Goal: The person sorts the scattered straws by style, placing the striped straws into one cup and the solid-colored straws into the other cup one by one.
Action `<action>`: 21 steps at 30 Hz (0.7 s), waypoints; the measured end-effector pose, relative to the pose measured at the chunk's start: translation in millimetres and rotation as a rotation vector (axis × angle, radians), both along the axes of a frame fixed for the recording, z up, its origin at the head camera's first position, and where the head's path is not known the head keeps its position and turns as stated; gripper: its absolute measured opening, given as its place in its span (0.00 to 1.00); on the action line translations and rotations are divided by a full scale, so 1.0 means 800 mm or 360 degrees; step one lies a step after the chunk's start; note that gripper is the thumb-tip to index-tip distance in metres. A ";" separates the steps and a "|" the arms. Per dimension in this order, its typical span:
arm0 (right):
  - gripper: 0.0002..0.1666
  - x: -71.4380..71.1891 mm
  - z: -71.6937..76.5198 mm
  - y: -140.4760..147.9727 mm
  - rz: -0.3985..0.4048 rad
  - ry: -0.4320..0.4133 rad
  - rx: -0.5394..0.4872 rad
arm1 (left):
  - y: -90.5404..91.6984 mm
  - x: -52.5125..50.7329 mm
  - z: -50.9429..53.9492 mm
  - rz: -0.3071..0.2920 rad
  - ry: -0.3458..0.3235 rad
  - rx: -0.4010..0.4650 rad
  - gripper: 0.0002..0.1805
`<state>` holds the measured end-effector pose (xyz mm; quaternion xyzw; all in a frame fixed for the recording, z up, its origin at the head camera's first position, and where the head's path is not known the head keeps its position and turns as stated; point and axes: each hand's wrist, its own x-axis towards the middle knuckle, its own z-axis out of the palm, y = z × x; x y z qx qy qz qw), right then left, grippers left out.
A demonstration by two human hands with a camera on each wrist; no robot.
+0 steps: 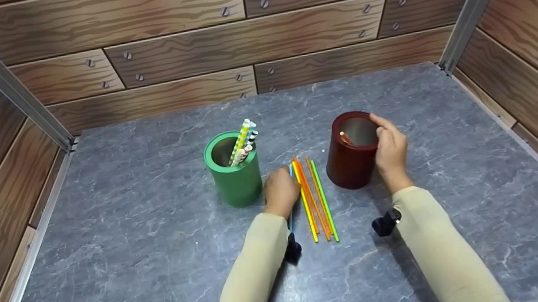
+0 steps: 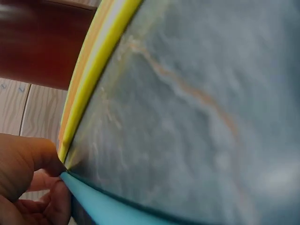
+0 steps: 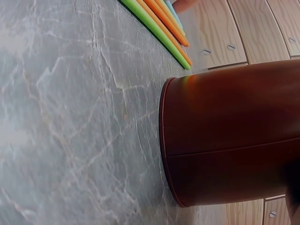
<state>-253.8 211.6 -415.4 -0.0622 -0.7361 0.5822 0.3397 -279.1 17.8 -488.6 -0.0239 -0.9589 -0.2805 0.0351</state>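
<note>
My left hand [image 1: 282,190] pinches a thin blue stick [image 2: 110,206] near its far end, at the left edge of a row of loose sticks. Beside it lie a yellow stick [image 1: 306,207], orange ones [image 1: 310,196] and a green one [image 1: 326,202], side by side on the tabletop. My right hand [image 1: 392,153] grips the right side and rim of an upright dark red cup [image 1: 350,165]. One stick end [image 1: 343,135] shows inside that cup. To the left of my left hand stands a green cup [image 1: 238,184] holding several patterned paper straws [image 1: 241,144].
The grey marbled tabletop [image 1: 130,210] is enclosed by wood-patterned panels [image 1: 178,50] at the back and on both sides. Metal posts [image 1: 4,79] stand at the two back corners. A small black device is on each wrist.
</note>
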 end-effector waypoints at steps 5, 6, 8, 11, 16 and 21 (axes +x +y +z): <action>0.22 -0.001 0.000 -0.001 -0.0005 -0.0003 -0.0003 | 0.003 0.001 0.000 -0.0047 -0.0037 -0.0080 0.17; 0.22 -0.001 0.000 -0.001 -0.0004 -0.0003 -0.0007 | 0.003 0.001 0.000 -0.0050 -0.0035 -0.0078 0.16; 0.22 -0.001 0.000 -0.001 0.0004 -0.0001 -0.0007 | 0.003 0.000 0.001 -0.0037 -0.0044 -0.0032 0.15; 0.22 -0.001 0.000 -0.002 0.0015 -0.0003 0.0000 | -0.001 -0.001 0.001 0.0009 -0.0070 0.0068 0.17; 0.22 -0.001 0.000 -0.001 0.0008 0.0012 -0.0021 | -0.009 -0.004 0.001 0.0048 -0.0148 0.0264 0.16; 0.22 0.000 0.000 0.000 0.0022 0.0015 -0.0040 | -0.017 -0.007 0.000 0.0105 -0.0257 0.0531 0.10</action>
